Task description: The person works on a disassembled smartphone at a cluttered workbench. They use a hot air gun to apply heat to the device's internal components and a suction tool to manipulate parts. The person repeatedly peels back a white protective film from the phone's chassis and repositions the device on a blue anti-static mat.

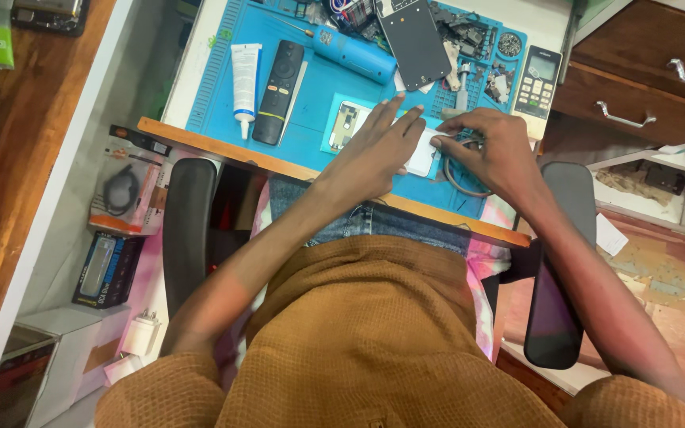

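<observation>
The white box (423,156) lies low on the blue work mat (319,91), just right of centre in the frame, right at the wooden desk edge (279,165) and pinned between both hands. Nearest the camera there is the brown knitted top and the two black chair armrests; just past them, the forearms converge on that box. The left hand (378,143) comes in from lower left and lies flat and open across the box's left part, fingers stretched toward the upper right, covering much of it, so its long axis can't be told for sure. The right hand (489,147) curls in from the right, fingertips pinching the box's right edge, beside a grey loop of cable (463,181). Both hands touch the box; the left sits more squarely over it, the right works its end. Just left of the left hand, a small phone-like part (344,125) lies on a lighter pad. Farther up the mat: a black remote (279,91) and a white tube (244,78) side by side at upper left, a blue cylinder (354,54) lying aslant, a dark phone back (414,41) at top centre, and a grey remote with buttons (538,81) at the upper right edge.
</observation>
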